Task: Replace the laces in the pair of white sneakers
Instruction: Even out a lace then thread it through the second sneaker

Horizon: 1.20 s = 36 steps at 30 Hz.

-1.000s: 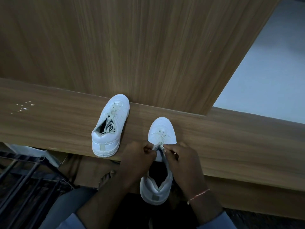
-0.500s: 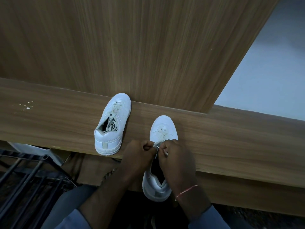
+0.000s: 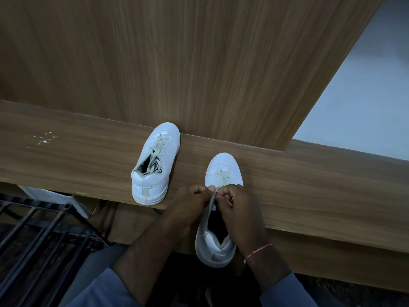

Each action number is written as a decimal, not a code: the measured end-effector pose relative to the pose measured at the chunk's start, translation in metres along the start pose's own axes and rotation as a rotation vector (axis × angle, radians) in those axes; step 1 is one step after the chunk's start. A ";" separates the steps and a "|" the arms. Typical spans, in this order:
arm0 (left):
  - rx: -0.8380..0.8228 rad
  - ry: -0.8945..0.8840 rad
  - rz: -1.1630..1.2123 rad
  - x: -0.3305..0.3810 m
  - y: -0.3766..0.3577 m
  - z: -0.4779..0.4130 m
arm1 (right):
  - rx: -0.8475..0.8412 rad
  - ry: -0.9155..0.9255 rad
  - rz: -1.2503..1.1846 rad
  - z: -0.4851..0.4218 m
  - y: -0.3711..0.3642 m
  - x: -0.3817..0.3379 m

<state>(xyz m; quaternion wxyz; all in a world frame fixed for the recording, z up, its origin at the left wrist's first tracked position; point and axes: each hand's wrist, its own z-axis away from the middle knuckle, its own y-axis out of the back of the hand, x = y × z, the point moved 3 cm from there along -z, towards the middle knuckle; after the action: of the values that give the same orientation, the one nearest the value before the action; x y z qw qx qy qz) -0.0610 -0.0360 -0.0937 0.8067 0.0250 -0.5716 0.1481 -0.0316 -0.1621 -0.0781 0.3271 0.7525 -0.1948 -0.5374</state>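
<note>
In the lower centre of the frame, one white sneaker lies across the worktop's front edge, heel overhanging. The left hand and right hand curl over its throat, each pinching the lace and hiding the upper eyelets. The second sneaker sits to the left, toe against the upright wooden panel. A black metal rack fills the lower left. White specks dot the worktop's left.

Seen from above, a person in a long-sleeved blue-grey top, the left sleeve and right sleeve ending well short of the wrists, both forearms bare down to the left hand and right hand. A thin red-orange thread band circles the right wrist. Grey-blue cloth, seemingly a trouser leg, shows at lower left.
</note>
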 end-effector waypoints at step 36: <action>-0.009 -0.438 -0.609 0.028 0.013 0.010 | -0.095 -0.046 0.045 0.003 -0.005 0.005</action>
<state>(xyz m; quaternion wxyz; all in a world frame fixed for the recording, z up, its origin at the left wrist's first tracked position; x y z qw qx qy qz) -0.0652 -0.0198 -0.0660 0.6726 0.2211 -0.6976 -0.1098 -0.0331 -0.1626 -0.0863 0.3698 0.7189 -0.1933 -0.5559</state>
